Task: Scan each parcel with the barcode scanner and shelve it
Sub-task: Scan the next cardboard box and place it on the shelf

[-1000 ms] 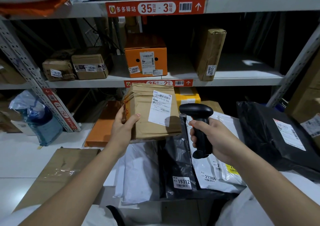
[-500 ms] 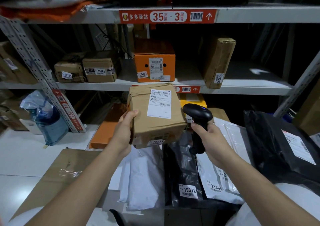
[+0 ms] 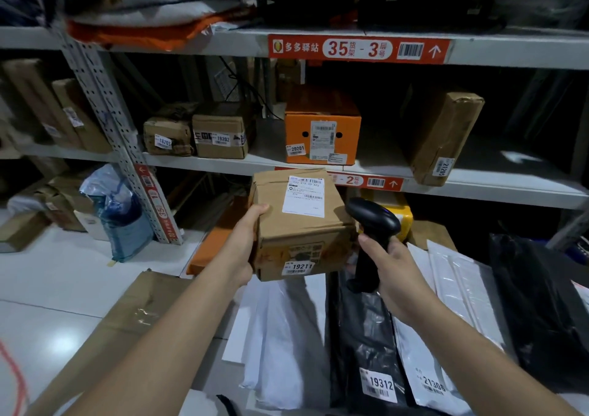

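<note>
Left hand (image 3: 245, 250) grips a creased, taped cardboard parcel (image 3: 302, 227) — white labels on top and front. Right hand (image 3: 387, 261), at its 3 o'clock, holds a glossy black barcode scanner (image 3: 371, 224) by its handle.

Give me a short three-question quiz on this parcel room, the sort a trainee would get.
1. True or false: the left hand holds a brown box.
2. Which number is on the small sticker on the near side of that box? A 19211, B 19312, C 20201.
3. Fill in: the right hand grips a black ____.

Key: 1 true. 2 A. 3 scanner.
</note>
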Demonstrator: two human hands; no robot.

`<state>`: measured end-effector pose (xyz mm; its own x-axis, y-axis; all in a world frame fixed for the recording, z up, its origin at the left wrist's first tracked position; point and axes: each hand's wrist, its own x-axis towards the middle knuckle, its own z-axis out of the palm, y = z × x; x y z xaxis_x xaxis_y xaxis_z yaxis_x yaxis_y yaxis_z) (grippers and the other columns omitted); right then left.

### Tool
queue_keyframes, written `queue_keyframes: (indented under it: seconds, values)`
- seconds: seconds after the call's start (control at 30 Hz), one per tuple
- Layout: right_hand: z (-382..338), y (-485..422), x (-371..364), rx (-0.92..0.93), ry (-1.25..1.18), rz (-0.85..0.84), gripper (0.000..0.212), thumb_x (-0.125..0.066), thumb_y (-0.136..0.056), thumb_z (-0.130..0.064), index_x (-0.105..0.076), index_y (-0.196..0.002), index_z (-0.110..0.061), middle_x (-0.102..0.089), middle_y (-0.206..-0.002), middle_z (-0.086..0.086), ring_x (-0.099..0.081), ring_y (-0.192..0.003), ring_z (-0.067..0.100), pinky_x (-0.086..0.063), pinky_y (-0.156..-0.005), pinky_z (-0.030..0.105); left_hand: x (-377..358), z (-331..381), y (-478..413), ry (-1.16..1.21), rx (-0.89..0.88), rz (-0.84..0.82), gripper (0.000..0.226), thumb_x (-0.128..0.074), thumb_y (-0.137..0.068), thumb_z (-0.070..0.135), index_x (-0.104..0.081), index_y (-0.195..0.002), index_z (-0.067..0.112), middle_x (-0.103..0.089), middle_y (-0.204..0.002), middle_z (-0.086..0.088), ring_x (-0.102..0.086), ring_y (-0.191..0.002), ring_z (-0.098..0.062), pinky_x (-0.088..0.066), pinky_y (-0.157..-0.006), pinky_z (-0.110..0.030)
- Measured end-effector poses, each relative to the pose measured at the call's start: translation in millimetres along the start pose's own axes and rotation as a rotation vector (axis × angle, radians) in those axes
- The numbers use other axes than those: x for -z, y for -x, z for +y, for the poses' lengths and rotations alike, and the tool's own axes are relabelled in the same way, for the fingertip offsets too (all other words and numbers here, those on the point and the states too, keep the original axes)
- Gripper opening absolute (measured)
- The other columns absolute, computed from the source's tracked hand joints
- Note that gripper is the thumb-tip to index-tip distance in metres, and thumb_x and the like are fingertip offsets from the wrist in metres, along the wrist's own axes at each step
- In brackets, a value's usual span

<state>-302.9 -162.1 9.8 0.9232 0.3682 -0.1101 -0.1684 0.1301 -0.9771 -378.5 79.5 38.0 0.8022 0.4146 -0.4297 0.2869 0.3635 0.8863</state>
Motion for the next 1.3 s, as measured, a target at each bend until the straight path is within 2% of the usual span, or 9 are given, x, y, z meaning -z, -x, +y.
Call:
queue_keyframes:
  seconds: [0.07, 0.17, 0.23, 0.4, 0.57, 0.7, 0.9, 1.13, 1.3]
  values:
    - [2, -9, -10, 0.001, -0.013, -0.015, 0.025, -0.06, -0.106, -0.024, -0.062, -0.131, -0.02, -0.076, -0.122, 0.014, -0.073, -0.112, 0.038, -0.057, -0.099, 0.059, 7, 4, -7, 0.0, -0.029, -0.002, 0.048, -0.06, -0.092, 0.06, -0.066, -0.13, 0.031, -0.08, -0.107, -0.006, -0.072, -0.105, -0.029, -0.056, -0.078, -0.042]
    - [5, -25, -24, -0.02, -0.048, -0.001, 0.029, -0.061, -0.105, -0.026, -0.061, -0.131, -0.013, -0.071, -0.122, 0.028, -0.07, -0.109, 0.05, -0.057, -0.093, 0.065, 19, 10, -21, 0.002, -0.059, -0.025, 0.094, -0.08, -0.064, 0.066, -0.049, -0.148, 0.036, -0.077, -0.121, -0.007, -0.074, -0.109, -0.03, -0.06, -0.077, -0.043]
    - [4, -38, -34, -0.036, -0.069, 0.0, 0.031, -0.063, -0.104, -0.03, -0.061, -0.132, -0.016, -0.071, -0.124, 0.026, -0.071, -0.106, 0.051, -0.055, -0.09, 0.072, 26, 14, -28, 0.001, -0.113, -0.033, 0.102, -0.083, -0.059, 0.064, -0.046, -0.15, 0.037, -0.076, -0.124, -0.005, -0.074, -0.111, -0.029, -0.06, -0.081, -0.044]
    - [-2, -70, -60, -0.036, -0.081, -0.041, 0.03, -0.062, -0.105, -0.032, -0.059, -0.134, -0.029, -0.074, -0.125, 0.012, -0.076, -0.102, 0.04, -0.06, -0.076, 0.062, 40, 32, -45, 0.06, -0.192, 0.022, 0.098, -0.084, -0.061, 0.064, -0.049, -0.148, 0.036, -0.078, -0.118, -0.004, -0.077, -0.105, -0.028, -0.06, -0.091, -0.053]
    - [1, -100, -86, -0.094, -0.08, -0.032, 0.035, -0.062, -0.104, -0.037, -0.058, -0.138, -0.032, -0.07, -0.133, 0.002, -0.069, -0.118, 0.034, -0.053, -0.096, 0.071, 53, 51, -66, 0.027, -0.217, 0.129, 0.086, -0.081, -0.065, 0.067, -0.054, -0.142, 0.037, -0.079, -0.112, -0.003, -0.077, -0.103, -0.029, -0.06, -0.092, -0.057]
    - [2, -118, -104, -0.133, -0.129, -0.063, 0.029, -0.058, -0.107, -0.03, -0.058, -0.136, -0.024, -0.074, -0.124, 0.011, -0.073, -0.109, 0.039, -0.061, -0.082, 0.065, 56, 67, -81, -0.002, -0.258, 0.208, 0.069, -0.078, -0.073, 0.06, -0.059, -0.135, 0.034, -0.078, -0.109, -0.004, -0.076, -0.099, -0.03, -0.061, -0.09, -0.056]
    - [9, -152, -131, -0.16, -0.229, -0.035, 0.031, -0.06, -0.106, -0.029, -0.06, -0.137, -0.021, -0.072, -0.129, 0.018, -0.069, -0.118, 0.042, -0.052, -0.104, 0.065, 61, 104, -110, -0.047, -0.337, 0.234, 0.054, -0.077, -0.083, 0.048, -0.063, -0.132, 0.029, -0.077, -0.107, -0.005, -0.075, -0.095, -0.028, -0.062, -0.077, -0.042]
    - [-3, -189, -155, -0.196, -0.382, -0.04, 0.032, -0.06, -0.106, -0.029, -0.058, -0.136, -0.018, -0.072, -0.128, 0.015, -0.077, -0.101, 0.037, -0.062, -0.078, 0.056, 56, 154, -146, -0.178, -0.457, 0.214, 0.044, -0.077, -0.083, 0.044, -0.06, -0.122, 0.033, -0.069, -0.109, 0.001, -0.068, -0.098, -0.023, -0.058, -0.077, -0.037]
    - [4, -197, -166, -0.155, -0.35, -0.053, 0.033, -0.059, -0.106, -0.031, -0.057, -0.137, -0.02, -0.07, -0.13, 0.013, -0.073, -0.096, 0.032, -0.059, -0.057, 0.038, 77, 159, -162, -0.15, -0.434, 0.169, 0.027, -0.071, -0.095, 0.032, -0.062, -0.12, 0.03, -0.067, -0.1, 0.003, -0.065, -0.087, -0.016, -0.05, -0.063, -0.028]
